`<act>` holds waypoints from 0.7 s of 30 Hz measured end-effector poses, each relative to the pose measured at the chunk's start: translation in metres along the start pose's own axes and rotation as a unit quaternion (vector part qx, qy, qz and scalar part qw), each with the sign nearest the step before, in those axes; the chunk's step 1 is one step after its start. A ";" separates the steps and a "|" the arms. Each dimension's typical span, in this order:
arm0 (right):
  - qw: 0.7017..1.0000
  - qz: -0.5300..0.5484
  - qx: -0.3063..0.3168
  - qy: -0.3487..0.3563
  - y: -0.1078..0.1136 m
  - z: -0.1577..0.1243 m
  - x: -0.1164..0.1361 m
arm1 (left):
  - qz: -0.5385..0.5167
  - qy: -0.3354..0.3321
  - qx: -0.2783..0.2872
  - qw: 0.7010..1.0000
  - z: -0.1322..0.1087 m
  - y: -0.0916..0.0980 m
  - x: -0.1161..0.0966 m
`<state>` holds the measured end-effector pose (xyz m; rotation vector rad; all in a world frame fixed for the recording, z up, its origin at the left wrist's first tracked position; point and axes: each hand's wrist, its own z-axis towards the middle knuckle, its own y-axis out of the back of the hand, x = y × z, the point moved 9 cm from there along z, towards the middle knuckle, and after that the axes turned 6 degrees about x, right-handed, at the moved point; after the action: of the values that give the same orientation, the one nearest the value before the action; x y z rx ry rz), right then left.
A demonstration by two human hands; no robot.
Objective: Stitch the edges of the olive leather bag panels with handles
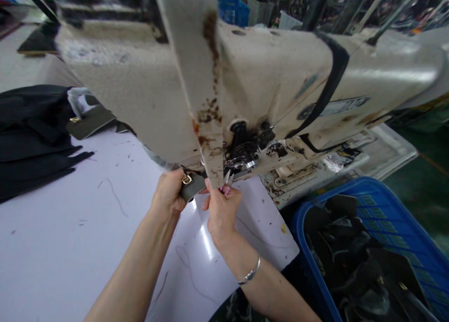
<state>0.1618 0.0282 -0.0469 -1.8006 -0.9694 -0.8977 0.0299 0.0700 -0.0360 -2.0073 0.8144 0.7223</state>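
Note:
A cream industrial sewing machine head (266,83), chipped and rust-stained, fills the top of the view. My left hand (168,193) is shut on a dark leather strap (191,189) with a gold metal buckle (187,179), just under the machine's front end. Beside it, my right hand (221,214) pinches small pink-handled snips (226,186) close to the presser foot area (242,161). The metal blades sit right by the strap. The needle and the stitching point are hidden behind the machine's upright front plate (199,79).
A white work table (70,252) lies under my arms, with a pile of black material (31,135) and an olive piece with a buckle (89,123) at the left. A blue plastic basket (336,205) of dark leather pieces stands at the lower right. Crates and racks stand behind.

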 end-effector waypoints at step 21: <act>0.999 -0.038 -0.004 -0.011 0.002 0.003 0.005 | -0.009 0.043 0.048 0.998 -0.002 0.004 0.017</act>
<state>0.1661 0.0315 -0.0442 -1.7943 -1.0548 -0.9309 0.0378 0.0619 -0.0495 -1.9679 0.8647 0.5793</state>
